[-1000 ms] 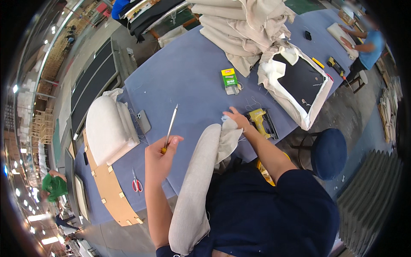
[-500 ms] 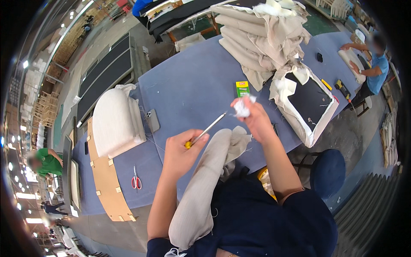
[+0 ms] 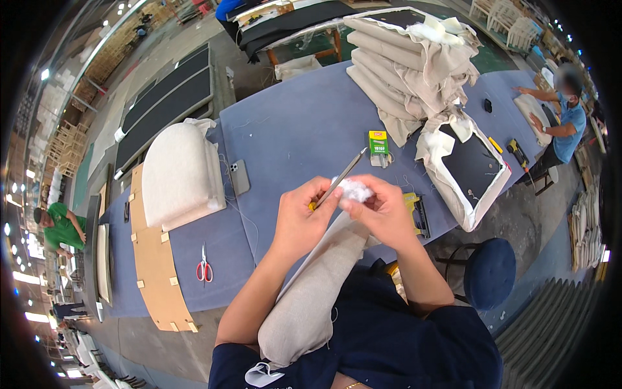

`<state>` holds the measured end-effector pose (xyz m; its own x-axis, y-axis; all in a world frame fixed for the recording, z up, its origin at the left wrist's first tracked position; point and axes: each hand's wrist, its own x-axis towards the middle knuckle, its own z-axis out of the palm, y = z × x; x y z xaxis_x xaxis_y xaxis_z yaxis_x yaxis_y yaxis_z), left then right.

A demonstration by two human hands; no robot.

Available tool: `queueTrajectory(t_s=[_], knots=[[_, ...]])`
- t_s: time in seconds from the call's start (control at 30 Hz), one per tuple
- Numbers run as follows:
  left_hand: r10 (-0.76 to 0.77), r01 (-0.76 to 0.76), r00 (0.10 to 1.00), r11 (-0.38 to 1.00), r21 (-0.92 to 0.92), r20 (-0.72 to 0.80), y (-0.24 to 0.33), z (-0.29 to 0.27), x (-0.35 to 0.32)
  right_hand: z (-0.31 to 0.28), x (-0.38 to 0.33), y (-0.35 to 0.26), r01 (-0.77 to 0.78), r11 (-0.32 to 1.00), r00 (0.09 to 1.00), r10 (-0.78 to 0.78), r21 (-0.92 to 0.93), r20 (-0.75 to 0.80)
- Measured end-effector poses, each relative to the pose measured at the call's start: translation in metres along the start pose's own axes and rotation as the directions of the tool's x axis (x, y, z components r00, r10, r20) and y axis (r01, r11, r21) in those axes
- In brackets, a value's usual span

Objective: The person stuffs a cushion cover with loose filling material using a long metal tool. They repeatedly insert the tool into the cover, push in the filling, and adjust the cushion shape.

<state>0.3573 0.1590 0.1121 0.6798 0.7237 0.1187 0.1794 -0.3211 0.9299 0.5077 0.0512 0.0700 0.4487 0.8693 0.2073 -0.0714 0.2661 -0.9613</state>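
I see the white stuffing tuft (image 3: 355,190) pinched in my right hand (image 3: 382,211), held above the near edge of the blue tabletop (image 3: 304,129) and touching the thin metal rod tool (image 3: 340,179) that my left hand (image 3: 299,217) grips by its yellow handle. It looks feather-light, soft and easily torn, so I judge it is best held loosely at its bulk rather than by stray wisps. The long beige cushion cover (image 3: 317,285) hangs from just under my hands to my lap, with the yellow staple gun (image 3: 416,214) beside it and the red scissors (image 3: 204,264) near the tabletop's near left edge.
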Motion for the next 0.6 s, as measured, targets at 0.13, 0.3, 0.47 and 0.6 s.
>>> queueTrajectory(t_s=[0.13, 0.3, 0.47, 0.6], knots=[[-0.035, 0.027, 0.997, 0.993, -0.115, -0.065, -0.024, 0.000, 0.001, -0.020, 0.009, 0.016, -0.037, 0.997, 0.995, 0.030, -0.065, -0.100], [-0.253, 0.219, 0.964, 0.926, -0.308, -0.076, -0.021, -0.027, 0.009, -0.089, 0.039, 0.045, -0.094, 0.985, 0.920, 0.142, 0.146, -0.365], [-0.189, 0.171, 0.980, 0.960, -0.220, -0.066, -0.040, -0.014, 0.019, -0.064, 0.046, 0.043, -0.268, 0.961, 0.946, 0.275, 0.062, -0.173], [-0.151, 0.130, 0.987, 0.955, -0.266, -0.057, -0.028, -0.004, 0.035, -0.108, 0.058, 0.161, -0.256, 0.907, 0.957, 0.190, -0.333, -0.218]])
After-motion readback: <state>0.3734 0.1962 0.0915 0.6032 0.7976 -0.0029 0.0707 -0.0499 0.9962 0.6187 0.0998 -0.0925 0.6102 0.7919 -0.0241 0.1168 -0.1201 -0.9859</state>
